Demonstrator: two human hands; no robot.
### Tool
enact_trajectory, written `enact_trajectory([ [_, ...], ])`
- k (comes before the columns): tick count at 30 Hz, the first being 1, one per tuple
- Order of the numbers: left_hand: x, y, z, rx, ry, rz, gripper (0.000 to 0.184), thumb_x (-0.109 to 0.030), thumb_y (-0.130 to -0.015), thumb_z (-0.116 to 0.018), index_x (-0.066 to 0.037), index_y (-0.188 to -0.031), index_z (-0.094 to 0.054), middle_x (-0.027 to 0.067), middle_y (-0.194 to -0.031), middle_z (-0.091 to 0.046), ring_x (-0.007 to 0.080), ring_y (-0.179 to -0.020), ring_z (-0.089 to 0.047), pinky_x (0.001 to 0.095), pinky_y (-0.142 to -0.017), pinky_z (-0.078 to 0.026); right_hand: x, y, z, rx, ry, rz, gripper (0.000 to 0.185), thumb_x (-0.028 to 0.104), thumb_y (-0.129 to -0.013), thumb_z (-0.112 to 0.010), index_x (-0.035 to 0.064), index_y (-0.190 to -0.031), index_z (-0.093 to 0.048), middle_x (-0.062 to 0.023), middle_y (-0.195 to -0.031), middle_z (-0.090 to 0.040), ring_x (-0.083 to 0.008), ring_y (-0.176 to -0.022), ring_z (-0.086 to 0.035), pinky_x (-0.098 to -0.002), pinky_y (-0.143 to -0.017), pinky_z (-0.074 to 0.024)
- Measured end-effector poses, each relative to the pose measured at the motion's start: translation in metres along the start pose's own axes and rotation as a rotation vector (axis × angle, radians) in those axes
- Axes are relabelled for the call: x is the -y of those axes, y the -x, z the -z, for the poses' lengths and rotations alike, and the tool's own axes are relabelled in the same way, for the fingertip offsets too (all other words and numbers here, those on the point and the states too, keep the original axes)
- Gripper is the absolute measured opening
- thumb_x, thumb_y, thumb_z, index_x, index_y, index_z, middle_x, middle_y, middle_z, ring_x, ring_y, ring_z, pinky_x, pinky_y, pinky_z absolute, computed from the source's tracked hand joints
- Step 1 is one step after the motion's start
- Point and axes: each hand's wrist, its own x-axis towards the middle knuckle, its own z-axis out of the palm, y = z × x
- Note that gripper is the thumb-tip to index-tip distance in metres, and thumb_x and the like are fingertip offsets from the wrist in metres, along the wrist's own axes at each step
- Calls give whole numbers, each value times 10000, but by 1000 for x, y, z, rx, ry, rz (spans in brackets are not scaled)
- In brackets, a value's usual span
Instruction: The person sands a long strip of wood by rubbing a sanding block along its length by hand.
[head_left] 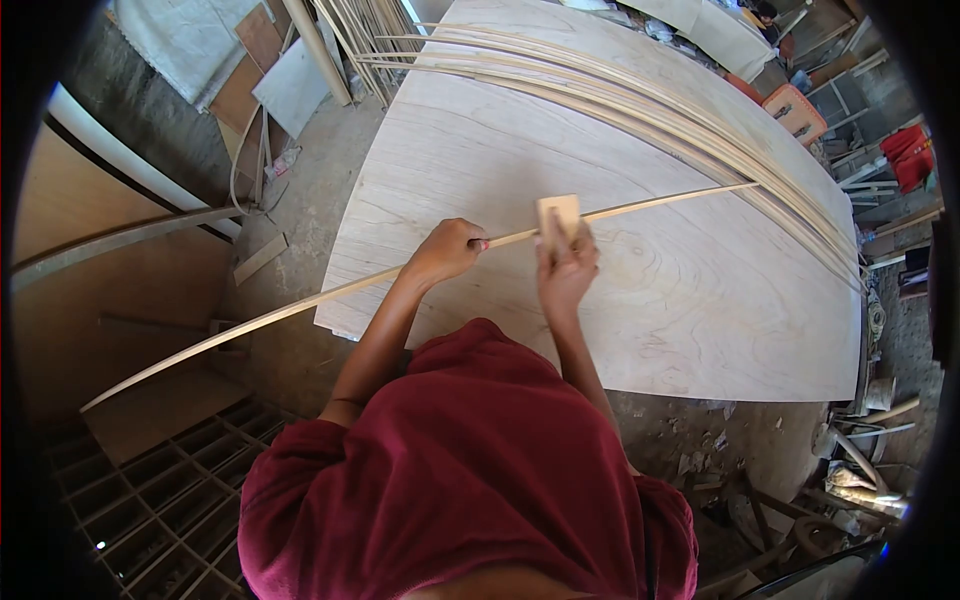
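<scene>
A long, thin wooden strip (335, 292) runs aslant across the view, from the lower left up to the right. My left hand (445, 250) is closed around it near its middle, just above the sheet's left part. My right hand (567, 262) grips a small flat tan block (560, 212) and holds it against the strip, to the right of my left hand. Fingers hide part of the strip and the block's lower part. The strip's right end touches a bundle of similar wooden strips (640, 105). Its left end hangs in the air beyond the sheet.
Under both hands lies a large pale plywood sheet (720, 330). More thin strips (375, 30) stand at the back left near a pole (318, 50). A dark wooden lattice (180, 490) is at the lower left. Clutter and an orange stool (795, 112) line the right side.
</scene>
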Motion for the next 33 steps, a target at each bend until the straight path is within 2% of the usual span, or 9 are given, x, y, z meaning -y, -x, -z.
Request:
enact_trajectory([
  [4,1,-1,3,34,34,94,168,-6,-752,-523,47,-849,-650,175,-627,-600,223,-565,-575,330,-579,-457,-27,-4,-4,-30,-13,-271,430,301,-804,-645,297,-1227,-570,-172,-1247,-444,-350,-1028,-439,-493,-800,-387],
  [6,0,-2,1,54,20,128,170,-4,-754,-531,43,-859,-655,167,-626,-604,215,-562,-575,324,-580,-459,-13,2,0,-53,49,-124,429,279,-790,-669,249,-1212,-594,-171,-1200,-487,-334,-1005,-476,-461,-808,-424],
  [8,-4,-4,2,11,37,138,133,-39,-751,-560,33,-814,-653,239,-726,-592,359,-654,-573,385,-628,-450,16,11,7,26,-15,-26,439,281,-782,-675,250,-1212,-593,-166,-1199,-489,-331,-1016,-471,-460,-815,-416],
  [13,-4,-3,2,-9,20,148,147,-33,-746,-585,24,-851,-671,187,-710,-628,269,-623,-593,340,-613,-467,23,13,6,169,-79,70,447,289,-781,-659,287,-1220,-576,-151,-1238,-450,-339,-1050,-438,-476,-829,-358],
  [18,-1,-1,3,-25,5,175,174,-44,-738,-634,25,-893,-674,160,-711,-650,206,-616,-607,308,-614,-477,-15,-12,10,103,92,-325,431,290,-782,-668,269,-1206,-596,-138,-1243,-460,-335,-1049,-454,-483,-841,-366],
  [20,-1,-1,1,-62,8,195,118,-80,-727,-637,-14,-810,-689,176,-716,-636,287,-663,-617,353,-640,-479,-10,-7,8,95,95,-323,420,298,-794,-653,270,-1209,-594,-141,-1243,-461,-339,-1059,-445,-479,-843,-355],
  [25,-4,-4,2,-86,-23,176,123,-107,-732,-660,-16,-808,-689,175,-705,-630,294,-662,-612,359,-635,-475,37,15,6,195,-50,41,424,285,-778,-660,268,-1198,-601,-134,-1255,-451,-332,-1081,-431,-483,-843,-357],
  [28,-4,0,1,-75,-22,201,127,-111,-732,-665,-11,-808,-684,176,-704,-627,307,-671,-610,372,-634,-471,31,12,7,171,-90,42,429,278,-771,-664,274,-1195,-601,-123,-1257,-449,-323,-1075,-438,-488,-846,-358],
  [33,0,4,3,-44,-33,197,130,-108,-728,-671,0,-799,-674,183,-711,-625,315,-697,-617,385,-643,-471,-14,-6,4,89,90,-260,447,300,-777,-663,292,-1217,-582,-122,-1240,-463,-327,-1052,-460,-495,-856,-364],
])
